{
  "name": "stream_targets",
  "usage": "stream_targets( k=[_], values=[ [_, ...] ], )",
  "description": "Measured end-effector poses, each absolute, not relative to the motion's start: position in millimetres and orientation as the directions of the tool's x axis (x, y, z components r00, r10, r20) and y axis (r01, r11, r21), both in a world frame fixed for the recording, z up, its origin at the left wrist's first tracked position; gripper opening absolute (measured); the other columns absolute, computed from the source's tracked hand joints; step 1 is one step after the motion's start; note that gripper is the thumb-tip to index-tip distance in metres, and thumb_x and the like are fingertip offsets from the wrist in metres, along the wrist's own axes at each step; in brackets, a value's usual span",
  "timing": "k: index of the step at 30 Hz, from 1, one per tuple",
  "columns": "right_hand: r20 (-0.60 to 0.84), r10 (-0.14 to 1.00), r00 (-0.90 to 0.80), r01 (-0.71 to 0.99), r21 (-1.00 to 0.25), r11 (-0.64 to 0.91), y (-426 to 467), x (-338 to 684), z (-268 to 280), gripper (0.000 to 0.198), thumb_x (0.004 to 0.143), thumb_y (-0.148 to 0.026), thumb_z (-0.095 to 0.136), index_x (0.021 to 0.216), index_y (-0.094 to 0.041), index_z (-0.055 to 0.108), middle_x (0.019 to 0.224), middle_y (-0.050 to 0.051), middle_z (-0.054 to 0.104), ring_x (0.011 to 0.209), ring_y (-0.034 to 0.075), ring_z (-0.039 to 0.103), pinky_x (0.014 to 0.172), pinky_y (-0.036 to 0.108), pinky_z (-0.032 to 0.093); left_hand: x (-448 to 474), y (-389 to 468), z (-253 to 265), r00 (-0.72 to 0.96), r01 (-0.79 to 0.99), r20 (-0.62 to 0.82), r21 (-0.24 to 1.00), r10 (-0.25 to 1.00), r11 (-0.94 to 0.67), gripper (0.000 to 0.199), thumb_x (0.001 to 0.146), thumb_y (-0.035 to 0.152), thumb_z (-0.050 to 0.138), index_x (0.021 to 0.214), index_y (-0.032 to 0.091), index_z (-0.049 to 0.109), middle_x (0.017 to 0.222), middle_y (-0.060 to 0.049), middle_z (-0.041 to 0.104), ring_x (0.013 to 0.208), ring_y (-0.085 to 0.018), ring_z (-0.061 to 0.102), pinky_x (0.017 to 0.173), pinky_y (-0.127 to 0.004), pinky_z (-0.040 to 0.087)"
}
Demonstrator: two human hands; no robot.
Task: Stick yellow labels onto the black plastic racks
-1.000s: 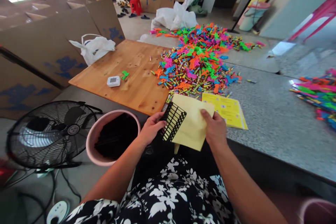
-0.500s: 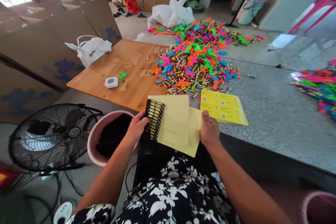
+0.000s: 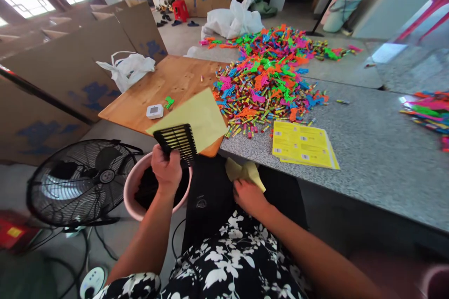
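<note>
My left hand is closed round the edge of a black slotted plastic rack, raised above a pink tub. Against the rack's far side lies a large pale yellow paper sheet, tilted over the table corner. Low over my lap, my right hand grips a smaller piece of pale yellow paper, which looks bent and creased. The fingertips of that hand are partly hidden. Bright yellow printed sheets lie in a stack on the stone counter to the right.
Colourful toy guns and small tubes form a heap on the counter. A wooden board carries a white device, a green toy gun and a plastic bag. The pink tub and a fan stand left.
My left hand has lifted the rack and large sheet up and left. My right hand has come away from it, down to my lap, with the smaller paper now creased.
</note>
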State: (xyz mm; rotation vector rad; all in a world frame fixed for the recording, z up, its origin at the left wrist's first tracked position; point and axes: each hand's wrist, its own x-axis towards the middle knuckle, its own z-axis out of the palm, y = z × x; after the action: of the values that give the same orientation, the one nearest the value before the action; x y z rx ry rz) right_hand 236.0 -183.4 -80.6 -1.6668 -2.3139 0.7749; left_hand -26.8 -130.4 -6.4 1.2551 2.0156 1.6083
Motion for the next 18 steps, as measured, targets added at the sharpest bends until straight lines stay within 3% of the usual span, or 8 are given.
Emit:
stream_targets(
  k=[2, 4, 6, 8, 10, 14, 16, 18],
  values=[
    [-0.112, 0.940, -0.322, 0.804, -0.557, 0.209, -178.2, 241.2, -72.2, 0.014, 0.099, -0.024, 0.056, 0.104, -0.018, 0.067, 0.106, 0.012, 0.074, 0.101, 0.024, 0.071, 0.092, 0.035, 0.054, -16.5, -139.1, -8.3, -0.528, 0.624, 0.445, 0.781, 0.723, -0.026, 0.019, 0.082, 0.035, 0.065, 0.092, 0.022, 0.056, 0.091, -0.004, 0.068, 0.094, -0.024, 0.065, 0.085, -0.034, 0.051],
    [-0.083, 0.977, -0.198, 0.659, -0.749, 0.070, -171.1, 253.1, -54.1, 0.030, 0.105, -0.038, 0.046, 0.115, -0.019, 0.066, 0.114, 0.013, 0.074, 0.105, 0.023, 0.071, 0.094, 0.037, 0.056, -6.1, -145.0, -11.5, -0.327, 0.703, 0.565, 0.681, 0.758, -0.205, 0.015, 0.083, 0.032, 0.065, 0.093, 0.022, 0.058, 0.100, -0.008, 0.073, 0.101, -0.028, 0.069, 0.091, -0.039, 0.052],
    [-0.165, 0.983, -0.076, 0.214, -0.966, -0.146, -163.4, 268.0, -30.4, 0.050, 0.102, -0.061, 0.043, 0.121, -0.020, 0.065, 0.119, 0.013, 0.074, 0.104, 0.026, 0.073, 0.087, 0.040, 0.061, 3.6, -147.0, -14.9, -0.040, 0.681, 0.647, 0.575, 0.762, -0.453, 0.009, 0.086, 0.027, 0.063, 0.093, 0.023, 0.060, 0.109, -0.010, 0.076, 0.102, -0.026, 0.071, 0.094, -0.040, 0.053],
    [-0.288, 0.951, -0.112, -0.302, -0.902, -0.309, -156.2, 283.5, -7.9, 0.064, 0.094, -0.078, 0.045, 0.123, -0.024, 0.067, 0.125, 0.012, 0.074, 0.106, 0.029, 0.074, 0.082, 0.044, 0.064, 12.0, -145.0, -17.5, 0.207, 0.605, 0.708, 0.450, 0.675, -0.657, 0.008, 0.089, 0.022, 0.061, 0.097, 0.024, 0.063, 0.114, -0.009, 0.078, 0.100, -0.023, 0.072, 0.091, -0.039, 0.054],
    [-0.348, 0.917, -0.192, -0.526, -0.753, -0.396, -150.1, 298.5, 7.1, 0.066, 0.089, -0.080, 0.052, 0.122, -0.025, 0.069, 0.126, 0.009, 0.075, 0.111, 0.032, 0.073, 0.084, 0.045, 0.064, 18.8, -140.1, -18.9, 0.383, 0.536, 0.733, 0.319, 0.562, -0.782, 0.014, 0.093, 0.020, 0.058, 0.104, 0.025, 0.065, 0.117, -0.008, 0.079, 0.099, -0.022, 0.072, 0.089, -0.038, 0.055],
    [-0.462, 0.873, -0.155, -0.561, -0.686, -0.463, -143.5, 324.1, 8.7, 0.042, 0.079, -0.048, 0.082, 0.110, -0.022, 0.074, 0.112, 0.008, 0.079, 0.108, 0.032, 0.075, 0.090, 0.043, 0.065, 26.7, -128.4, -21.1, 0.612, 0.418, 0.678, 0.160, 0.407, -0.894, 0.022, 0.096, 0.023, 0.058, 0.116, 0.025, 0.065, 0.125, -0.008, 0.077, 0.105, -0.023, 0.069, 0.088, -0.039, 0.055],
    [-0.482, 0.871, -0.093, -0.536, -0.713, -0.452, -143.7, 335.2, 2.6, 0.040, 0.071, -0.030, 0.088, 0.107, -0.021, 0.075, 0.110, 0.008, 0.080, 0.106, 0.032, 0.076, 0.092, 0.044, 0.065, 29.1, -124.5, -22.9, 0.619, 0.431, 0.637, 0.212, 0.458, -0.877, 0.023, 0.095, 0.020, 0.058, 0.117, 0.023, 0.065, 0.129, -0.010, 0.074, 0.110, -0.023, 0.069, 0.092, -0.040, 0.056],
    [-0.445, 0.895, -0.004, -0.544, -0.750, -0.376, -145.4, 346.9, -2.5, 0.042, 0.069, -0.023, 0.087, 0.108, -0.022, 0.074, 0.113, 0.007, 0.080, 0.108, 0.031, 0.076, 0.095, 0.045, 0.064, 32.2, -121.9, -24.2, 0.550, 0.474, 0.601, 0.348, 0.581, -0.809, 0.024, 0.093, 0.016, 0.058, 0.115, 0.021, 0.066, 0.128, -0.012, 0.073, 0.113, -0.024, 0.069, 0.098, -0.041, 0.055]
  ],
)
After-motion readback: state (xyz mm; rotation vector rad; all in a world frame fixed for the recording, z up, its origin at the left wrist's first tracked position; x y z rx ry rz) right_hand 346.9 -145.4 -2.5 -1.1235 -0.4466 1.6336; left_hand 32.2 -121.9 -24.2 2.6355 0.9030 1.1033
